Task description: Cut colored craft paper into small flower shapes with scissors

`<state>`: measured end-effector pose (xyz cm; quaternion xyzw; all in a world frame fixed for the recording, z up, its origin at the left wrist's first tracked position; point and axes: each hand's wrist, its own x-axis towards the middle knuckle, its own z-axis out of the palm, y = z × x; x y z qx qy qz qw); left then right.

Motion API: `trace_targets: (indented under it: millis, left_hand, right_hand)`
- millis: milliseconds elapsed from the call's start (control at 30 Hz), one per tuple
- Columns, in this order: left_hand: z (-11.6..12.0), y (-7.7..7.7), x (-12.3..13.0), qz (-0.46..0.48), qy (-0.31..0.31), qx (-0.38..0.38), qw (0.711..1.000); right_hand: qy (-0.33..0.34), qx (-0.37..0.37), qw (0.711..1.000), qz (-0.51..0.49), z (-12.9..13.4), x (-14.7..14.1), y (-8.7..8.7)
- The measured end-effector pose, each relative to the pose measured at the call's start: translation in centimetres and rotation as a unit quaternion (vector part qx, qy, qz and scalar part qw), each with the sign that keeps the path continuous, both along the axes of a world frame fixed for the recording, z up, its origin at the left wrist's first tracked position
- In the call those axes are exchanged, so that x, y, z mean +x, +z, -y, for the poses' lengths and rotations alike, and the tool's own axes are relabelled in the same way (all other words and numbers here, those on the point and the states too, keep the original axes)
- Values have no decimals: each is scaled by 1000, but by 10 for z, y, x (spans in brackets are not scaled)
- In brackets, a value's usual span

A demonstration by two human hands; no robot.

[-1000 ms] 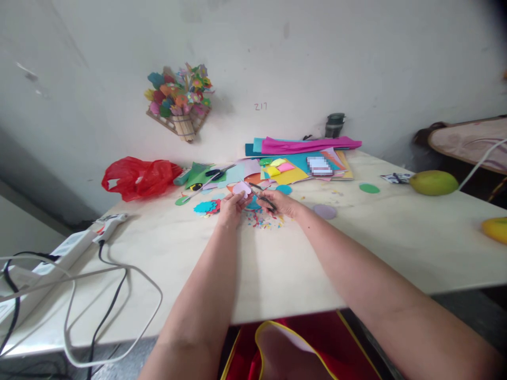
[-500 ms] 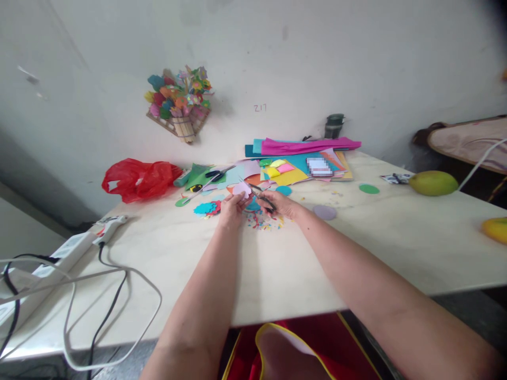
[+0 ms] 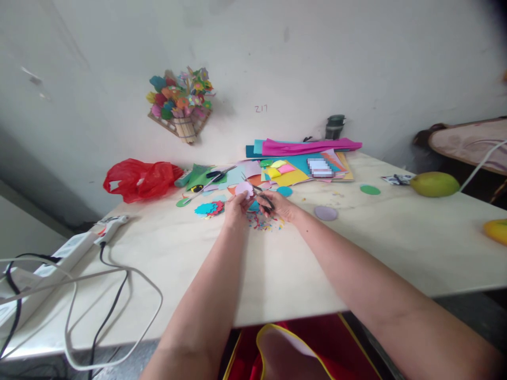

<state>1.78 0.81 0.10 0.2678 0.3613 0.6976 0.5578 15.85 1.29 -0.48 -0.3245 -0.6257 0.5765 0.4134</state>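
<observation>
My left hand point(image 3: 236, 206) is closed on a pale purple paper piece point(image 3: 243, 189) with a partly scalloped edge. In my right hand point(image 3: 279, 205) is a pair of black-handled scissors point(image 3: 268, 202), its blades apart beside the paper's right edge. Small coloured paper scraps point(image 3: 263, 222) lie on the table beneath both hands. Left of my left hand rests a stack of scalloped blue and red paper shapes point(image 3: 208, 209). A blue paper circle point(image 3: 284, 191) lies just beyond my right hand, and a lilac circle point(image 3: 325, 212) is to its right.
A second pair of scissors point(image 3: 216, 174) lies on coloured paper at the back. A red plastic bag point(image 3: 142, 179) sits at the left, near a white power strip point(image 3: 65, 256) with looped cables. On the right are a green mango point(image 3: 434, 184) and a green paper circle point(image 3: 369, 189).
The purple paper has turned in my left hand, showing a rounder edge at upper left. The scissors have shifted slightly against it. The whole view has moved a little.
</observation>
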Motion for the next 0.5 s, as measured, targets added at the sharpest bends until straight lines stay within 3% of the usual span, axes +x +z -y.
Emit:
trace_targets:
  millis: [500]
  left_hand:
    - [3,-6,14,-21,56,12,998]
  right_hand:
    - [-35,3,999,-22,9,-16,2]
